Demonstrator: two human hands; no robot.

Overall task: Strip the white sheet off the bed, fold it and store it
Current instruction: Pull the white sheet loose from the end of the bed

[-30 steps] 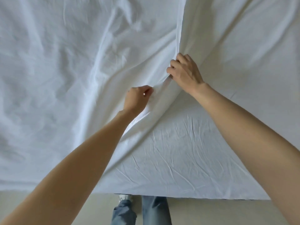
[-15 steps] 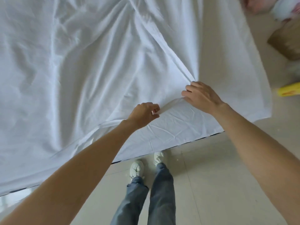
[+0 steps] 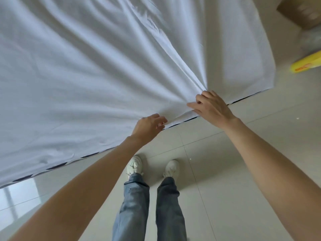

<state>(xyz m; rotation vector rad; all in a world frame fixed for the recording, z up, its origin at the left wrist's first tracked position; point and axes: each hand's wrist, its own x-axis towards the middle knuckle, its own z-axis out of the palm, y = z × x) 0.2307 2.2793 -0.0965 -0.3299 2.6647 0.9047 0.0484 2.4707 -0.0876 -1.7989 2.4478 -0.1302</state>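
- While the person is standing at the bed's near edge, the wrinkled white cotton sheet [image 3: 97,70] is lying spread over the bed, filling the upper and left part of the view, with its hem hanging at the edge above the pale tiled floor [image 3: 243,153].
- The right hand [image 3: 211,106] is gripping the sheet close to that near edge, fingers curled into a gathered bunch of cloth; folds are fanning out from this grip up across the bed.
- The left hand [image 3: 148,126] is sitting just beside it, lower and to the left, its thumb and fingertips pinching the sheet's edge where a thin flap is lifting.
- A dark strip is showing beneath the hem along the bed's edge.
- The person's blue denim trouser legs [image 3: 135,209] and white trainers [image 3: 134,165] are standing on the tiles just below the hands.
- A yellow oblong packet [image 3: 306,64] is lying on the floor at far right, well apart from the bed, with a brown cardboard box [image 3: 298,12] lying beyond it at the top right corner.
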